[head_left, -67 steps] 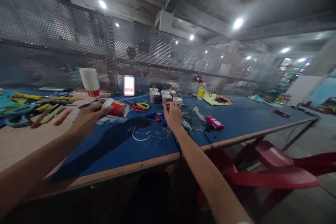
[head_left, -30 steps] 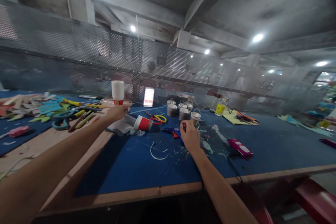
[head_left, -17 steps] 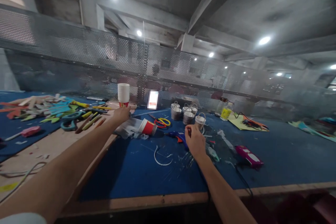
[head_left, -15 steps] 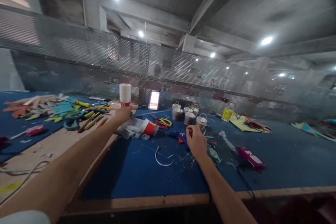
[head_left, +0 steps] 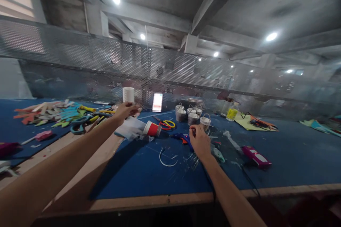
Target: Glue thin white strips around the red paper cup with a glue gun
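Fingers of my left hand (head_left: 126,111) are spread in front of the base of an upright stack of white paper cups (head_left: 128,94). My right hand (head_left: 200,141) has its fingers curled together beside the blue glue gun (head_left: 181,137); whatever is between them is hidden. Between the hands lies a red and white cup (head_left: 152,128) on its side, with clear plastic wrap (head_left: 130,127) to its left. Red and yellow scissors (head_left: 167,124) lie behind the glue gun. Several small white buckets with handles (head_left: 193,117) stand past my right hand.
Cut colored strips (head_left: 44,110) and teal-handled scissors (head_left: 80,124) lie at the left. At the right are a yellow-labelled bottle (head_left: 232,113), a yellow sheet (head_left: 246,122) and a magenta device (head_left: 256,156). Behind stands a perforated metal screen (head_left: 176,65).
My left hand has moved up across the base of the cup stack, and its fingers now extend to the right. The view has shifted slightly; my right hand stays beside the glue gun.
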`<state>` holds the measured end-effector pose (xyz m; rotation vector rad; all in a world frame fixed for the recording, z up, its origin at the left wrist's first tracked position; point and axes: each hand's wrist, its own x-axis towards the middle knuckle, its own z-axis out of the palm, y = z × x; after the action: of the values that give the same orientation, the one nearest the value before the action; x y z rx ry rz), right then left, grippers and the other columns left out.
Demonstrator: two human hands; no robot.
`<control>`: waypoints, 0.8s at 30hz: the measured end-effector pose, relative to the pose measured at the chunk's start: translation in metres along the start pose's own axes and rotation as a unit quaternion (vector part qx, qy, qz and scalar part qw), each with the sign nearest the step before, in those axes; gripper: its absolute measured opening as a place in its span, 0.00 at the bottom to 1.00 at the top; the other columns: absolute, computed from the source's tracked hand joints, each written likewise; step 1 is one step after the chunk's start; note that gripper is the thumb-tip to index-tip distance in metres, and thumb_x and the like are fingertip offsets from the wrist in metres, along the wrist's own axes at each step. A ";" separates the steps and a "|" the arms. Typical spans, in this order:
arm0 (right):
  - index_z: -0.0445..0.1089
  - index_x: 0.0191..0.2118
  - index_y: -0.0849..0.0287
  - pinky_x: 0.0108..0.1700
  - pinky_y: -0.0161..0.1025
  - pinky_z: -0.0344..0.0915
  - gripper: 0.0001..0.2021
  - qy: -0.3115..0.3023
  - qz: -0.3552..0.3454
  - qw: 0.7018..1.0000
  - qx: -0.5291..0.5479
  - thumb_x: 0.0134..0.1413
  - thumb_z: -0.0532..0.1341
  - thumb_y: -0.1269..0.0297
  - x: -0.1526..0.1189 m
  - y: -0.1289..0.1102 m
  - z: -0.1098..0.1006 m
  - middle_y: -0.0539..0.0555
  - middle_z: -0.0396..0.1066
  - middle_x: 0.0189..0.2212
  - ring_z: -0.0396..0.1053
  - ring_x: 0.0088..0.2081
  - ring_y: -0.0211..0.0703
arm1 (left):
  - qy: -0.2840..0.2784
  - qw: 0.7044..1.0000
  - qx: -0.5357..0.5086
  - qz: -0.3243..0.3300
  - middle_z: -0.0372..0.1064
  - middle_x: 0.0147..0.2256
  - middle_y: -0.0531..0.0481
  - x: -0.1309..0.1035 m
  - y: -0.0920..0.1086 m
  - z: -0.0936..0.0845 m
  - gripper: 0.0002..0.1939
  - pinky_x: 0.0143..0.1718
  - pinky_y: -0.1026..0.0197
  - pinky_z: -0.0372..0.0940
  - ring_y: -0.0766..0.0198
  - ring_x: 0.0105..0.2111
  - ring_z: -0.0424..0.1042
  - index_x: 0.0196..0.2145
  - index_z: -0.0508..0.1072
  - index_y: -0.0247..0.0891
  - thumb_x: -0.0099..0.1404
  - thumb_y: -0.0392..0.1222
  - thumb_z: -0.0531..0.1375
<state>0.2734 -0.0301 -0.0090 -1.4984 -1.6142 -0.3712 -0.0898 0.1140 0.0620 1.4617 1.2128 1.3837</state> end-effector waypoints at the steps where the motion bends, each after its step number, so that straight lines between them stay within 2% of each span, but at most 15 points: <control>1: 0.73 0.45 0.57 0.41 0.41 0.69 0.12 -0.002 0.003 1.000 0.016 0.70 0.53 0.62 0.001 0.000 0.000 0.58 0.75 0.43 0.76 0.42 0.47 | -0.018 0.999 -0.037 -0.008 0.81 0.39 0.40 -0.008 0.004 0.003 0.11 0.44 0.54 0.73 0.55 0.40 0.80 0.37 0.75 0.38 0.61 0.46 0.68; 5: 0.75 0.45 0.60 0.44 0.46 0.72 0.13 -0.022 0.023 0.991 0.126 0.68 0.55 0.60 0.010 -0.004 0.001 0.62 0.75 0.44 0.77 0.41 0.52 | -0.088 0.984 -0.148 -0.044 0.81 0.44 0.38 -0.052 0.012 0.019 0.10 0.46 0.53 0.75 0.53 0.42 0.81 0.39 0.78 0.37 0.64 0.46 0.66; 7: 0.75 0.48 0.61 0.44 0.45 0.74 0.14 -0.048 0.020 0.985 0.165 0.69 0.57 0.59 0.019 -0.016 0.001 0.62 0.77 0.45 0.78 0.38 0.49 | -0.121 0.973 -0.187 -0.060 0.82 0.44 0.39 -0.076 0.013 0.029 0.09 0.44 0.55 0.76 0.53 0.42 0.81 0.39 0.80 0.38 0.64 0.45 0.67; 9: 0.75 0.52 0.58 0.38 0.39 0.75 0.14 -0.096 0.005 0.975 0.202 0.69 0.60 0.58 0.028 -0.034 0.002 0.58 0.78 0.46 0.77 0.31 0.41 | -0.154 0.952 -0.248 -0.093 0.82 0.41 0.42 -0.097 0.012 0.040 0.08 0.39 0.59 0.75 0.57 0.37 0.80 0.39 0.81 0.38 0.62 0.41 0.70; 10: 0.74 0.56 0.58 0.37 0.38 0.75 0.16 -0.140 -0.005 0.957 0.254 0.69 0.61 0.57 0.032 -0.046 0.003 0.58 0.78 0.49 0.78 0.32 0.40 | -0.172 0.945 -0.255 -0.107 0.82 0.38 0.44 -0.106 0.011 0.044 0.07 0.38 0.60 0.75 0.58 0.34 0.79 0.38 0.82 0.38 0.62 0.40 0.71; 11: 0.73 0.57 0.56 0.39 0.38 0.75 0.17 -0.169 -0.022 0.942 0.289 0.68 0.63 0.56 0.035 -0.058 0.004 0.57 0.78 0.51 0.78 0.34 0.40 | -0.205 0.937 -0.257 -0.117 0.82 0.38 0.44 -0.113 0.010 0.048 0.07 0.39 0.60 0.75 0.59 0.34 0.79 0.40 0.82 0.38 0.63 0.41 0.71; 13: 0.73 0.60 0.55 0.47 0.39 0.75 0.20 -0.185 -0.068 0.933 0.302 0.65 0.68 0.57 0.040 -0.079 0.007 0.57 0.77 0.54 0.79 0.40 0.40 | -0.260 0.915 -0.282 -0.127 0.82 0.38 0.43 -0.123 0.008 0.054 0.08 0.41 0.60 0.74 0.59 0.36 0.79 0.40 0.83 0.38 0.65 0.43 0.71; 14: 0.73 0.59 0.56 0.48 0.39 0.74 0.21 -0.199 -0.081 0.930 0.298 0.63 0.70 0.59 0.041 -0.088 0.010 0.56 0.77 0.52 0.78 0.40 0.40 | -0.270 0.905 -0.297 -0.139 0.82 0.40 0.43 -0.126 0.006 0.055 0.09 0.42 0.59 0.75 0.58 0.37 0.79 0.41 0.83 0.38 0.65 0.42 0.71; 17: 0.79 0.49 0.57 0.48 0.38 0.72 0.11 -0.230 -0.093 0.925 0.289 0.64 0.69 0.62 0.040 -0.102 0.020 0.53 0.81 0.44 0.78 0.42 0.41 | -0.256 0.897 -0.313 -0.179 0.82 0.40 0.42 -0.127 0.001 0.055 0.08 0.43 0.59 0.75 0.58 0.37 0.79 0.40 0.84 0.36 0.64 0.40 0.71; 19: 0.80 0.44 0.58 0.47 0.37 0.71 0.06 -0.233 -0.080 0.925 0.290 0.65 0.69 0.62 0.038 -0.103 0.028 0.52 0.81 0.39 0.77 0.42 0.41 | -0.243 0.902 -0.300 -0.192 0.81 0.36 0.44 -0.127 -0.002 0.054 0.05 0.34 0.65 0.74 0.62 0.32 0.78 0.37 0.84 0.35 0.62 0.36 0.71; 21: 0.80 0.42 0.58 0.46 0.37 0.70 0.06 -0.231 -0.064 0.927 0.288 0.65 0.69 0.62 0.035 -0.100 0.036 0.51 0.81 0.38 0.77 0.40 0.41 | -0.235 0.909 -0.287 -0.191 0.78 0.31 0.47 -0.128 -0.002 0.054 0.03 0.22 0.71 0.66 0.69 0.24 0.72 0.34 0.83 0.34 0.60 0.32 0.71; 24: 0.79 0.42 0.58 0.44 0.37 0.71 0.05 -0.233 -0.051 0.930 0.280 0.65 0.68 0.63 0.031 -0.097 0.042 0.52 0.81 0.38 0.77 0.39 0.41 | -0.206 0.916 -0.283 -0.196 0.74 0.25 0.49 -0.131 0.001 0.060 0.05 0.16 0.71 0.60 0.72 0.17 0.64 0.29 0.80 0.34 0.61 0.35 0.71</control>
<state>0.1712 -0.0017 0.0225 -1.1032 -1.9549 0.4045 -0.0241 -0.0080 0.0225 0.9620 0.6971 0.9709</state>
